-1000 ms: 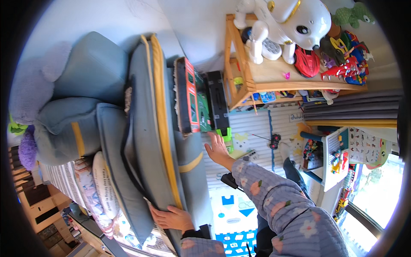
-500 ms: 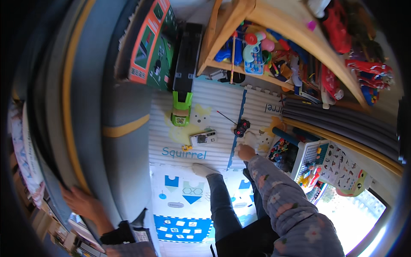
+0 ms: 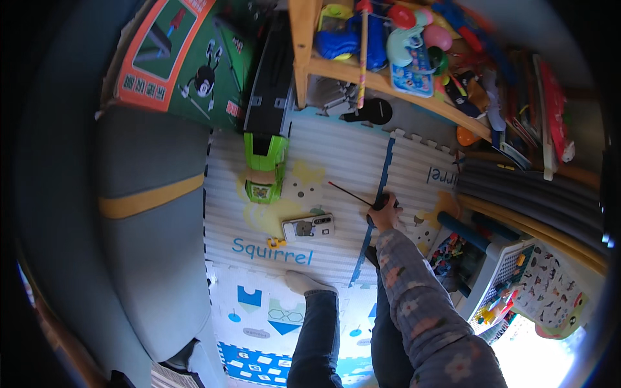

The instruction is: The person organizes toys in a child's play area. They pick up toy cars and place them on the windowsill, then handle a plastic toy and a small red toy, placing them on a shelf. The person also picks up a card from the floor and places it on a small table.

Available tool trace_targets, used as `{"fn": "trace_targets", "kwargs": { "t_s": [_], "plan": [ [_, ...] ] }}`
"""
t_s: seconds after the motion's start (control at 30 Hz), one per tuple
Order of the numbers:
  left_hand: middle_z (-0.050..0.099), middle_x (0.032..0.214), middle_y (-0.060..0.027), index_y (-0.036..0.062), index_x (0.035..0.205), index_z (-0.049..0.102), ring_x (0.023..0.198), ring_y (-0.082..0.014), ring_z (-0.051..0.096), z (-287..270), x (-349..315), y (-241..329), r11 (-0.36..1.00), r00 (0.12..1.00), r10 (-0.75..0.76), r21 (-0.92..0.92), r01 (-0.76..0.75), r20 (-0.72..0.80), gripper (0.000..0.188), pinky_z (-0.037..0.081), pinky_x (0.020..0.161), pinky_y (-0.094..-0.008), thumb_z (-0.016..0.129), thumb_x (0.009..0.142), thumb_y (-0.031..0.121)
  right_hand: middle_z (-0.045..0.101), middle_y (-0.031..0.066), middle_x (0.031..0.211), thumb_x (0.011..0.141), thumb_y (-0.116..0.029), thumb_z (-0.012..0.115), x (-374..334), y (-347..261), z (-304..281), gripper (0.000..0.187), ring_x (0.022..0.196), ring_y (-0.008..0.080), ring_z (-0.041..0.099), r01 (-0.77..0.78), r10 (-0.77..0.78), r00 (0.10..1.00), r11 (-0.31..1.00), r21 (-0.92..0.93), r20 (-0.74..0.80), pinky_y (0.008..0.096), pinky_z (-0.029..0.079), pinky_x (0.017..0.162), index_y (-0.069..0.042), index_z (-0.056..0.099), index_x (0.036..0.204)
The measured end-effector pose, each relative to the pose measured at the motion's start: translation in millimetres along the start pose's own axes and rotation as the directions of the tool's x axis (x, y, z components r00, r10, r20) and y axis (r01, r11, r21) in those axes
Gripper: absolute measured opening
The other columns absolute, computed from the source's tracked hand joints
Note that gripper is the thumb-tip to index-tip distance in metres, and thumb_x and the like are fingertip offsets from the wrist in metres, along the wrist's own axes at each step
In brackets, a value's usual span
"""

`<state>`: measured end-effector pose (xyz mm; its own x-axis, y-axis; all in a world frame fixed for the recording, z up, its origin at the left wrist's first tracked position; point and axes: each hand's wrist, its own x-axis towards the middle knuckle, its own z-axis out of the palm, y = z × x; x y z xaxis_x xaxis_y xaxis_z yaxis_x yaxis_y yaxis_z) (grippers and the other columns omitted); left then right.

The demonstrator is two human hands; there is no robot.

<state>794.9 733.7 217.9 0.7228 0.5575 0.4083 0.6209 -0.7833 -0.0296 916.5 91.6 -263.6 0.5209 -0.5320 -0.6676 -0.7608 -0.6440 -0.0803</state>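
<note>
Nearest, the person's legs in dark jeans are seen from above, one foot in a white sock (image 3: 303, 282) set on the foam play mat (image 3: 323, 168). The floral-sleeved right arm is stretched forward, and the right hand (image 3: 386, 213) is closed around a small black object with a thin rod (image 3: 352, 193) that slants away to the left; what the object is cannot be told. It is held just above the mat, on the blue seam between two tiles. The left hand is not seen. To the left of the hand, a phone (image 3: 309, 226) lies flat on the mat. Further off, a green toy car (image 3: 264, 165) stands by the edge of a grey cushion (image 3: 145, 226). Farthest, a wooden shelf (image 3: 388, 77) is crowded with coloured toys, and a green and orange box (image 3: 181, 58) is propped to its left.
</note>
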Motion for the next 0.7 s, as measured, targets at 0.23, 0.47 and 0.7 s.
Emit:
{"fn": "trace_targets", "kwargs": {
  "t_s": [0.23, 0.47, 0.7],
  "plan": [
    [0.039, 0.143, -0.0201, 0.0021, 0.144, 0.032, 0.133, -0.0346, 0.036, 19, 12, 9, 0.992, 0.999, -0.034, 0.123, 0.030, 0.029, 0.065, 0.030, 0.108, -0.0409, 0.028, 0.100, 0.050, 0.043, 0.0263, 0.122, 0.060, -0.044, 0.081, -67, -5, -65, 0.098, 0.118, 0.0419, 0.039, 0.143, -0.205, 0.968, 0.926, 0.350, 0.147, 0.0511, 0.036, 0.098, -0.021, 0.026, 0.138],
    [0.045, 0.135, -0.0226, 0.0059, 0.141, 0.037, 0.123, -0.0413, 0.043, 13, 5, 53, 0.990, 0.993, -0.068, 0.126, 0.056, 0.096, 0.061, 0.036, 0.102, -0.0481, 0.024, 0.100, 0.049, 0.047, 0.0124, 0.110, 0.069, -0.005, 0.078, -94, -48, -256, 0.092, 0.094, 0.0197, 0.056, 0.648, -0.508, 0.760, 0.534, 0.543, -0.406, 0.0302, 0.051, 0.077, -0.008, 0.019, 0.139],
    [0.041, 0.140, -0.0212, 0.0065, 0.142, 0.035, 0.126, -0.0416, 0.041, 12, 1, 58, 0.993, 0.991, -0.077, 0.102, 0.065, 0.113, 0.063, 0.034, 0.103, -0.0496, 0.024, 0.099, 0.052, 0.041, 0.0284, 0.130, 0.065, -0.030, 0.081, -24, -144, -378, 0.095, 0.119, 0.0430, 0.044, 0.745, -0.629, 0.629, 0.655, 0.124, -0.457, 0.0436, 0.039, 0.100, -0.003, 0.026, 0.137]
  ]
}}
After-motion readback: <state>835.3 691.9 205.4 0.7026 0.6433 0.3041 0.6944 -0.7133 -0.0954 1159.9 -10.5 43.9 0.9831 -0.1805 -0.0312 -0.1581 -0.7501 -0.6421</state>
